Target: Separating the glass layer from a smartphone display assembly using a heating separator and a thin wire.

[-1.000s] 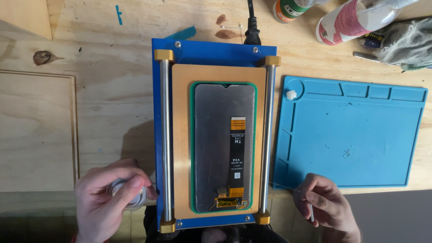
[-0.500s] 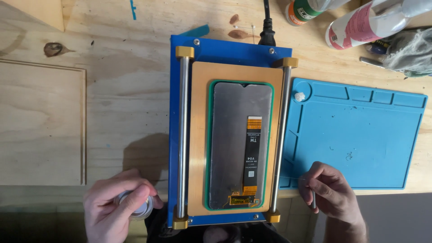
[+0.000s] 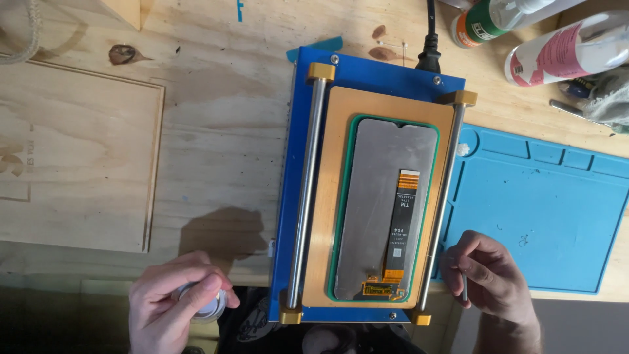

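A phone screen panel [image 3: 377, 210] lies back side up, with an orange and black flex cable, inside a green frame on the tan pad of a blue heating plate [image 3: 295, 196] with two steel rails. My left hand [image 3: 173, 305] is at the lower left of the plate, fingers closed around a small round white spool [image 3: 206, 307]. My right hand [image 3: 488, 278] sits at the plate's lower right corner, pinching a thin metal pin-like tool [image 3: 464, 286] that points downward.
A blue silicone work mat [image 3: 544, 216] lies right of the plate. Bottles [image 3: 563, 49] and a grey cloth [image 3: 609, 92] sit at the top right. A black power cable [image 3: 429, 39] enters the plate's far edge. A plywood board [image 3: 72, 157] lies at the left.
The view has shifted a little, so the plate sits further right in frame. Both hands have kept their places by the plate's near corners, still holding the spool and thin tool.
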